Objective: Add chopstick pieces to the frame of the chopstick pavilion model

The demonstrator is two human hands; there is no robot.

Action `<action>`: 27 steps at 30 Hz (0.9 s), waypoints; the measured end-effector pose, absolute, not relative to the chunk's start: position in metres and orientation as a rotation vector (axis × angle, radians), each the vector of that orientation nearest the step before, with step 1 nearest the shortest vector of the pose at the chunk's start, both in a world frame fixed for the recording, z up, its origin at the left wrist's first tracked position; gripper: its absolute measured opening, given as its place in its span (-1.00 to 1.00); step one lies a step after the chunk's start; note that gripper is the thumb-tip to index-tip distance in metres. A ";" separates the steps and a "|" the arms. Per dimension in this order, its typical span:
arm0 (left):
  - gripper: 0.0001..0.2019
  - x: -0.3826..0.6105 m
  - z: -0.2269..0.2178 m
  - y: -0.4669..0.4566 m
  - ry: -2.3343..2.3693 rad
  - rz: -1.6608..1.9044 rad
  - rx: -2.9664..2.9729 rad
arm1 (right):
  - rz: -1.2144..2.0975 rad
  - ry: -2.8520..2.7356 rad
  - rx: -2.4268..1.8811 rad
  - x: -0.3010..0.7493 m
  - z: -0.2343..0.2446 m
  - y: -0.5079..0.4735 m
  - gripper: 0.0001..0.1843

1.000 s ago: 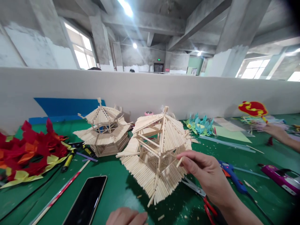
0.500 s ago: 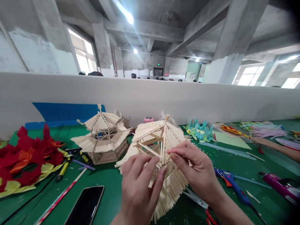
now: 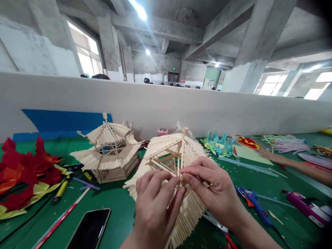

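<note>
A two-tiered, many-sided pavilion of pale wooden sticks (image 3: 192, 148) stands on the green desk (image 3: 121, 214), directly before the person. Its peaked upper roof fans down in close-laid sticks from a stubby tip, with an open gap below on the left showing bare struts; the broader lower roof flares out like a ribbed skirt. The left hand (image 3: 154, 202) and right hand (image 3: 215, 192) meet at a corner upright, fingers of both drawn nearly together; what they grip, if anything, I cannot tell. A similar pale stick pavilion (image 3: 106, 160) stands to the left
</note>
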State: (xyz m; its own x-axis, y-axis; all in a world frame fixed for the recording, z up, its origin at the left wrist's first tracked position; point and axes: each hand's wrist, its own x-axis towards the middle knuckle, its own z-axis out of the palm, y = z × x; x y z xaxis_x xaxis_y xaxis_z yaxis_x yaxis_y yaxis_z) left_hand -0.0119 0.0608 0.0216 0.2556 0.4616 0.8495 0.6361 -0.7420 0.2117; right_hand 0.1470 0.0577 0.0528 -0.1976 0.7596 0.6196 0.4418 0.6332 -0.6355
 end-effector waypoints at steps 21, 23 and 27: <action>-0.82 -0.009 0.019 0.060 -1.022 -1.671 -2.423 | 0.399 -1.843 -0.929 0.147 0.048 0.058 -0.81; -0.86 -0.009 0.020 0.060 -1.027 -1.647 -2.447 | 0.390 -1.846 -0.921 0.147 0.048 0.058 -0.82; -0.73 -0.009 0.023 0.064 -0.959 -1.551 -2.462 | 0.403 -1.861 -0.908 0.146 0.048 0.058 -0.81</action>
